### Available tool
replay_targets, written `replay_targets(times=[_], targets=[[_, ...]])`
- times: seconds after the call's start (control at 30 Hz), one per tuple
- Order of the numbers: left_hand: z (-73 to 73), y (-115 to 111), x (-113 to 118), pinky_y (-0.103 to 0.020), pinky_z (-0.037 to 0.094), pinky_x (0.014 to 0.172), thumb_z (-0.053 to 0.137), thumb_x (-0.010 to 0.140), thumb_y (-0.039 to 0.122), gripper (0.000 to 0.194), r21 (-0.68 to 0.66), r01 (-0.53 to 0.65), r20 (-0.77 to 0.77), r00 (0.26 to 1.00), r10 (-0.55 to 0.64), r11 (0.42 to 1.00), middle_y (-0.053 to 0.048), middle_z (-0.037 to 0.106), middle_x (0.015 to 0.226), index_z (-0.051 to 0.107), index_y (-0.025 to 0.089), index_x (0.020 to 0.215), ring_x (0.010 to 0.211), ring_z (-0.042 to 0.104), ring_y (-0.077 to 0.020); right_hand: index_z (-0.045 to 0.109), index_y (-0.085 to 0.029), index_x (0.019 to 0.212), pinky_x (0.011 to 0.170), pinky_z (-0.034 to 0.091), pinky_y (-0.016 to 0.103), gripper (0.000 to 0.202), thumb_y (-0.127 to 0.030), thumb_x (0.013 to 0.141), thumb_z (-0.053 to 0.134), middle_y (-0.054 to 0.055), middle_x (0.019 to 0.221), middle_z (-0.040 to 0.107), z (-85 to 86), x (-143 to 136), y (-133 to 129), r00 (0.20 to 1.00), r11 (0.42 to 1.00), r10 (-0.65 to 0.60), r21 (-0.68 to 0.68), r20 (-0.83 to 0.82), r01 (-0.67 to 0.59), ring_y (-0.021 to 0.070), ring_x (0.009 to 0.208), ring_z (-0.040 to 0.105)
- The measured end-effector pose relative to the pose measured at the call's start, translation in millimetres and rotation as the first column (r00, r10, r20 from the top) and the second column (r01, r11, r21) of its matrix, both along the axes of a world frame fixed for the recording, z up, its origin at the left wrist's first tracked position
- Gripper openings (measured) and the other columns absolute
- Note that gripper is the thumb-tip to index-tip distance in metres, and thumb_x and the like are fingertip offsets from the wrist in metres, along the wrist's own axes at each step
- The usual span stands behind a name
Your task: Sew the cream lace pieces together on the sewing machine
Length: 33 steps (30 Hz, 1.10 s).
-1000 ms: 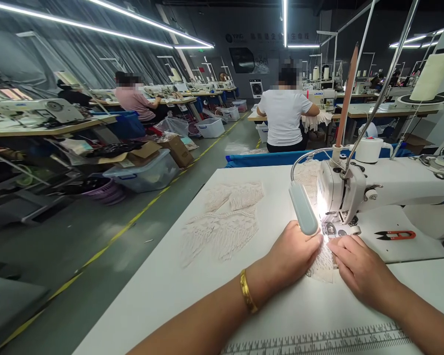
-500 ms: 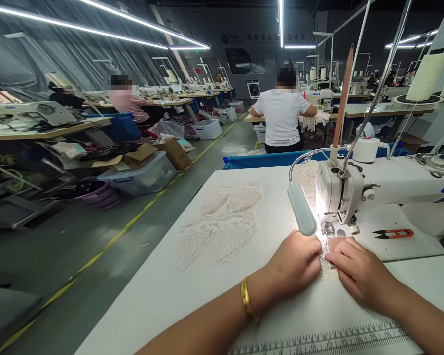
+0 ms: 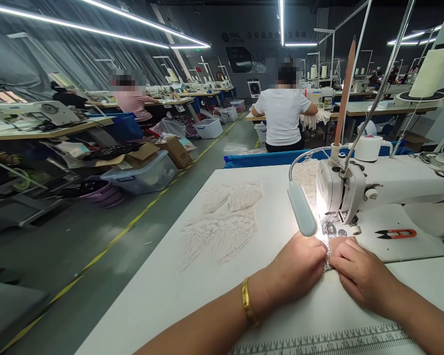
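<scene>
Just in front of the presser foot of a white sewing machine [image 3: 403, 180], both hands pinch a small piece of cream lace [image 3: 326, 264]. My left hand [image 3: 299, 266], below a gold bracelet, has its fingers closed on the lace's left edge. My right hand [image 3: 360, 271] is curled over the right side, close to the left fingertips. A tan patch [image 3: 338, 244] shows between the right fingers and the needle plate; whether it is fabric I cannot tell. The bright lamp [image 3: 302, 209] lights the needle area. Part of the lace is hidden under the fingers.
Cream fringed lace pieces [image 3: 222, 222] lie flat on the white table [image 3: 159, 296] at left. Orange-handled thread snips [image 3: 396, 233] rest on the machine bed. A printed ruler [image 3: 329, 340] runs along the front edge. A co-worker in a white shirt [image 3: 284, 116] sits ahead.
My left hand has shifted slightly right, nearer to the right hand and the lace. The right hand has barely moved; the camera view has shifted a little.
</scene>
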<state>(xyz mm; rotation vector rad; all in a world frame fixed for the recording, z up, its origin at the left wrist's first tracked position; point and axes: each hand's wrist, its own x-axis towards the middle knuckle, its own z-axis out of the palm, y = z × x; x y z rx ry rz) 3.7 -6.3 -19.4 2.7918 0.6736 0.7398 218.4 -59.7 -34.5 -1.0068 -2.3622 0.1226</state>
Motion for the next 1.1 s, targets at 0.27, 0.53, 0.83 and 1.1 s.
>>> replay_targets(times=[0.27, 0.53, 0.83, 1.1], targets=[[-0.2, 5, 0, -0.034, 0.052, 0.079, 0.046, 0.096, 0.011, 0.022, 0.016, -0.01, 0.008, 1.0, 0.01, 1.0, -0.004, 0.066, 0.08, 0.06, 0.019, 0.081, 0.077, 0.063, -0.0179, 0.057, -0.021, 0.092, 0.068, 0.045, 0.034, 0.025, 0.0, 0.09, 0.044, 0.004, 0.084, 0.054, -1.9, 0, 3, 0.999, 0.999, -0.033, 0.003, -0.015, 0.033, 0.0214, 0.079, 0.047], [-0.2, 5, 1, -0.033, 0.05, 0.078, 0.043, 0.1, 0.012, 0.03, 0.031, 0.015, 0.004, 1.0, -0.015, 0.999, -0.004, 0.065, 0.077, 0.059, 0.018, 0.076, 0.073, 0.06, -0.0159, 0.063, -0.02, 0.105, 0.074, 0.048, 0.037, 0.031, -0.001, 0.092, 0.043, 0.005, 0.086, 0.056, -0.3, 0, 1, 1.0, 1.0, -0.009, 0.011, -0.01, 0.009, 0.0224, 0.082, 0.048], [-1.4, 11, 0, -0.036, 0.052, 0.079, 0.041, 0.102, 0.014, 0.032, 0.042, -0.006, 0.005, 1.0, 0.006, 0.999, -0.006, 0.066, 0.081, 0.065, 0.019, 0.08, 0.079, 0.062, -0.0191, 0.062, -0.019, 0.108, 0.069, 0.046, 0.036, 0.033, 0.001, 0.089, 0.043, 0.006, 0.088, 0.058, -6.1, 2, 4, 0.997, 0.997, -0.072, -0.003, -0.004, 0.072, 0.0235, 0.082, 0.048], [2.4, 4, -3, -0.03, 0.045, 0.069, 0.046, 0.095, 0.005, 0.028, 0.019, -0.024, 0.015, 1.0, 0.024, 1.0, -0.005, 0.067, 0.081, 0.068, 0.017, 0.084, 0.076, 0.058, -0.017, 0.062, -0.019, 0.105, 0.069, 0.045, 0.035, 0.032, 0.001, 0.09, 0.043, 0.005, 0.088, 0.056, -3.1, 2, 1, 0.999, 0.999, -0.039, -0.025, -0.021, 0.038, 0.0225, 0.082, 0.047]])
